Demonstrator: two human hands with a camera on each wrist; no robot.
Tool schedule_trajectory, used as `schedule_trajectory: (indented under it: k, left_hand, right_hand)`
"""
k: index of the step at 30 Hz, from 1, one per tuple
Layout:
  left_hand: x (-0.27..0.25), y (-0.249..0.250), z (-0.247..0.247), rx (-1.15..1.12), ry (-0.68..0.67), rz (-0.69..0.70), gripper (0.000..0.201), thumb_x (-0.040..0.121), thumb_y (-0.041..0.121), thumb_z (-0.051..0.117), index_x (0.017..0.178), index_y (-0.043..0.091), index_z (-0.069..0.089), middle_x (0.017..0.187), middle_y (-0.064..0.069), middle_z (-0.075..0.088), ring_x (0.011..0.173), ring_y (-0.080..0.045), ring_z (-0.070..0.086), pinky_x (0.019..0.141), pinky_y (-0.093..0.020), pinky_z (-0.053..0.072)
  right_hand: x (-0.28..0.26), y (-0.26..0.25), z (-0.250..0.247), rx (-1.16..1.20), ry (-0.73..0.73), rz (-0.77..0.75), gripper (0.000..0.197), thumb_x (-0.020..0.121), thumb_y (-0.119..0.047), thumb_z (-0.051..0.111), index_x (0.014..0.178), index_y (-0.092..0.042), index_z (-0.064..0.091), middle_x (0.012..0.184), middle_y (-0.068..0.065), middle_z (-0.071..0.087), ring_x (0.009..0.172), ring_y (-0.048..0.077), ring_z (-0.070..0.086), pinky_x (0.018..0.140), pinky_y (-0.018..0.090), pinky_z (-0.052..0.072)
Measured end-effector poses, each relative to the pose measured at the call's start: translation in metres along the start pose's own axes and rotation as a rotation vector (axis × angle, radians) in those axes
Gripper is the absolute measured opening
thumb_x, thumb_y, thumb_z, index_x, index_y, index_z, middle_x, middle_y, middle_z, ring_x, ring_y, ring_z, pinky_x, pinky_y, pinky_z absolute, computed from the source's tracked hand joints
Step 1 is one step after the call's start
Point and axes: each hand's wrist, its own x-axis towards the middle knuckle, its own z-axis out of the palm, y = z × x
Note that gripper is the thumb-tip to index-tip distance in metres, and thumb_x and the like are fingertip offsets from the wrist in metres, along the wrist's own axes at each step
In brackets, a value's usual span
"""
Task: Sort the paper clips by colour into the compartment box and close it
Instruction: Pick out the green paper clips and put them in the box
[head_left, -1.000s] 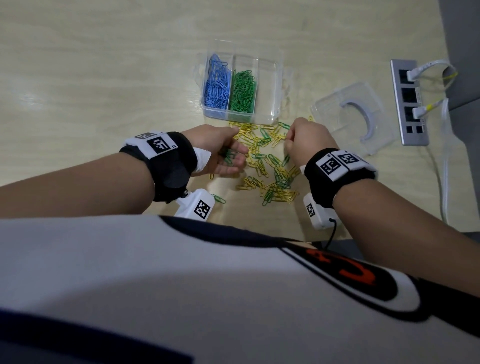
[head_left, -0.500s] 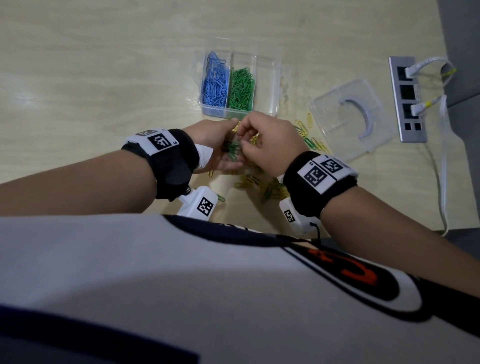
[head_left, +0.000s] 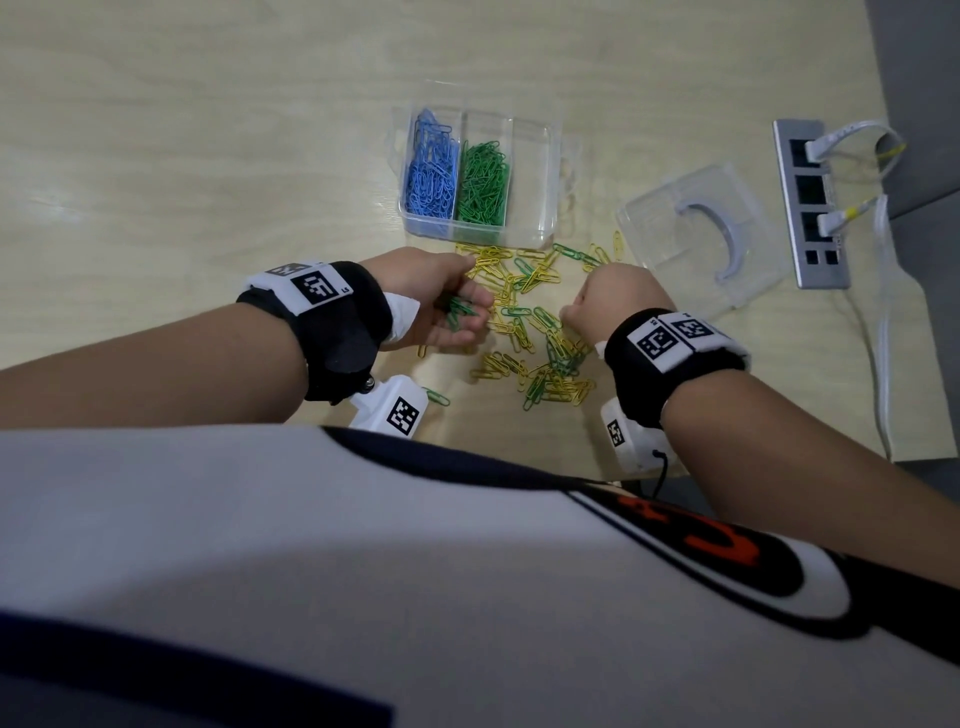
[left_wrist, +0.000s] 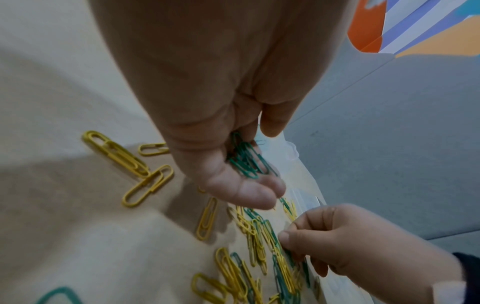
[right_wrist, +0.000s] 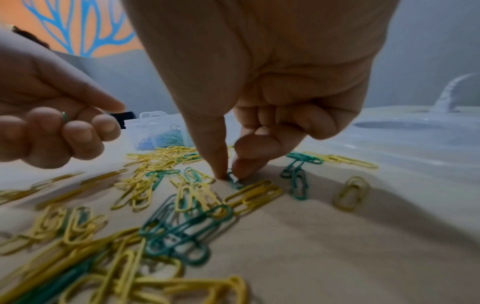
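The right hand (right_wrist: 262, 115) is down on the table (head_left: 182, 156), thumb and forefinger tips pinching one green clip (right_wrist: 233, 181) that lies flat in the loose pile (head_left: 530, 322) of yellow and green paper clips; the other fingers are curled into the palm. Just left of that pinch, raised off the table, the left hand (head_left: 441, 296) is cupped with its fingers curled round a small bunch of green clips (left_wrist: 246, 162).

Beyond both hands, past the far edge of the pile, stands the clear compartment box (head_left: 540, 156), open. Its left compartment holds blue clips (head_left: 431, 176), the middle one green clips (head_left: 483, 182), and the right one looks bare. To the right of the pinching hand, just past its knuckles, the box's clear lid (head_left: 701, 239) lies flat on the table, apart from the box. Farther right is a grey socket strip (head_left: 810, 208) with white cables (head_left: 852, 150) plugged in.

One green clip (head_left: 436, 397) lies alone on the near side of the left wrist, beside a white camera block (head_left: 389, 410).

Both wrists wear black bands (head_left: 332, 322) with white square-code tags; beside the codes are small characters too tiny to read. The shirt (head_left: 363, 571) in the foreground carries an orange mark on black, not legible as writing.
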Motion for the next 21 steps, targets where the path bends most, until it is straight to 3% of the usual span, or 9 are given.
schedule_trajectory:
  k: [6,10,13,17,21]
  left_hand:
    - [-0.003,0.002,0.002,0.018,0.010,0.011,0.046,0.101,0.038,0.034,0.080,0.006,0.059,0.059,-0.006,0.057,0.050,-0.012,0.056,0.051,-0.021,0.053]
    - [-0.001,0.002,0.004,0.033,0.020,0.016,0.051,0.101,0.043,0.031,0.085,0.005,0.060,0.073,-0.011,0.059,0.060,-0.016,0.059,0.057,-0.023,0.055]
    - [0.000,0.003,0.005,0.005,0.034,0.010,0.055,0.100,0.048,0.032,0.089,0.002,0.061,0.077,-0.016,0.061,0.059,-0.019,0.063,0.057,-0.027,0.057]
    - [-0.004,0.003,0.003,0.001,0.024,0.029,0.054,0.100,0.046,0.033,0.082,0.003,0.060,0.069,-0.013,0.058,0.049,-0.016,0.061,0.054,-0.025,0.057]
    - [-0.004,0.002,0.000,0.019,0.011,0.023,0.048,0.100,0.042,0.035,0.077,0.007,0.057,0.066,-0.009,0.057,0.051,-0.014,0.056,0.053,-0.023,0.055]
  right_hand:
    - [-0.008,-0.005,-0.008,0.018,0.000,-0.044,0.019,0.084,-0.026,0.055,0.078,-0.009,0.062,0.072,0.006,0.061,0.068,0.024,0.058,0.058,0.028,0.044]
    - [-0.026,-0.022,-0.017,0.348,0.118,-0.320,0.009,0.083,-0.025,0.056,0.080,-0.020,0.063,0.075,-0.005,0.063,0.073,0.015,0.059,0.069,0.030,0.051]
    - [-0.034,-0.039,-0.016,0.442,0.124,-0.462,0.011,0.087,-0.025,0.059,0.084,-0.021,0.068,0.076,-0.006,0.066,0.073,0.013,0.059,0.070,0.027,0.049]
    - [-0.013,-0.029,-0.011,0.416,0.264,-0.298,0.019,0.093,-0.026,0.049,0.098,-0.020,0.066,0.092,0.000,0.065,0.084,0.019,0.060,0.071,0.028,0.047]
    - [-0.001,-0.012,-0.004,0.188,0.152,-0.317,0.024,0.094,-0.035,0.048,0.111,-0.024,0.061,0.101,0.007,0.057,0.084,0.022,0.054,0.069,0.029,0.041]
